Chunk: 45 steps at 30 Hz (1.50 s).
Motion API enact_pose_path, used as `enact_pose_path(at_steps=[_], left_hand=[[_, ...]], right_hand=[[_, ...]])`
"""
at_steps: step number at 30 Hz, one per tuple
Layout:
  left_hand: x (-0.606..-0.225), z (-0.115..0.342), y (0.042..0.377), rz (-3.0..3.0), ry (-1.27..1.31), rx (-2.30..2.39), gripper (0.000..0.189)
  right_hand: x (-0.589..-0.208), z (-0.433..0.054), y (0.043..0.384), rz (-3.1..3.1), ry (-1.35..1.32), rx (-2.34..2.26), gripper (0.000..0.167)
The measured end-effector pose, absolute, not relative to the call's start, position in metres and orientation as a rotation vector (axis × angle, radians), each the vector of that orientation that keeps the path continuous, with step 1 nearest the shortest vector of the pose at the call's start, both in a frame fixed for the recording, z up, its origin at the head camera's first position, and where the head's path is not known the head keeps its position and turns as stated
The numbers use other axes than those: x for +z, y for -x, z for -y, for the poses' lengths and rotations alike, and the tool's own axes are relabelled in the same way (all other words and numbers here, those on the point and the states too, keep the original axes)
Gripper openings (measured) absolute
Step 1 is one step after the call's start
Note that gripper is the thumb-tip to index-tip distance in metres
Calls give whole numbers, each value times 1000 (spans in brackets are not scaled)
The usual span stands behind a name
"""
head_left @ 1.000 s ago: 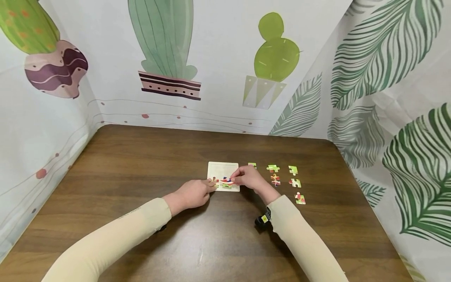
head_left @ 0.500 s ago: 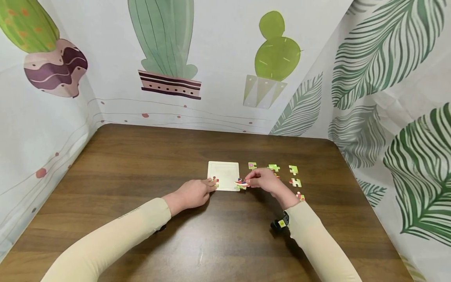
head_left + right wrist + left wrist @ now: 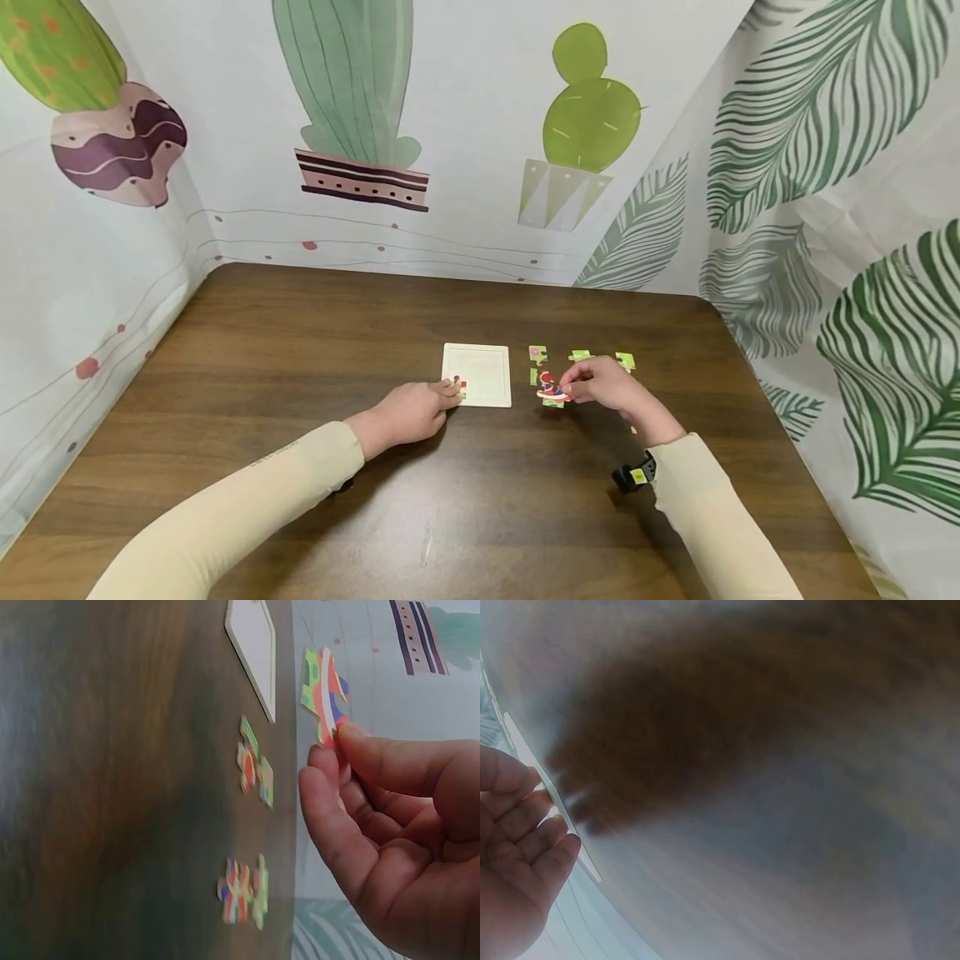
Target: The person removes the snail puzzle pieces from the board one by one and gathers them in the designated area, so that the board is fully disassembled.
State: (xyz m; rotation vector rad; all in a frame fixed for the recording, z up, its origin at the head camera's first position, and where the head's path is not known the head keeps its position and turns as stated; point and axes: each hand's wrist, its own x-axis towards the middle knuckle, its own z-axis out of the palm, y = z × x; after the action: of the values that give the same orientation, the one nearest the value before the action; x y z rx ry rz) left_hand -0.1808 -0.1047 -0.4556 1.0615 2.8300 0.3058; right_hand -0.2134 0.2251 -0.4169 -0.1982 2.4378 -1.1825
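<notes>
In the head view a pale square puzzle tray [image 3: 487,367] lies on the table. A jigsaw piece [image 3: 461,388] sits in its lower left corner. My left hand [image 3: 408,411] rests at the tray's left edge, its fingertips touching the tray. In the left wrist view those fingers [image 3: 536,847] are slightly bent against the edge. Right of the tray, my right hand [image 3: 609,387] pinches a colourful jigsaw piece [image 3: 327,697] between thumb and fingertips, above the table. That piece has green, red, white and blue parts.
Loose jigsaw pieces lie on the table right of the tray, including a green one with a pink spot [image 3: 537,352] and another green one [image 3: 626,360]. My right hand covers some of them. A patterned cloth wall [image 3: 480,208] stands behind the wooden table [image 3: 315,333].
My right hand has moved from above the tray to the right with the jigsaw piece still pinched, uncovering the tray's lower right. My left hand has stayed at the tray's left edge.
</notes>
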Motion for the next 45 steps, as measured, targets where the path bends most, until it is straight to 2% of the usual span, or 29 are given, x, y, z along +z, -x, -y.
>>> enact_pose_path(at_steps=[15,45], left_hand=[[-454,105,181,-2828,-1061,300,41],[-454,104,179,-2834,-1027,294,39]], right_hand=[[-410,-258,207,-2471,188,-1068,16],[-432,-283,201,-2468,134,-997,13]])
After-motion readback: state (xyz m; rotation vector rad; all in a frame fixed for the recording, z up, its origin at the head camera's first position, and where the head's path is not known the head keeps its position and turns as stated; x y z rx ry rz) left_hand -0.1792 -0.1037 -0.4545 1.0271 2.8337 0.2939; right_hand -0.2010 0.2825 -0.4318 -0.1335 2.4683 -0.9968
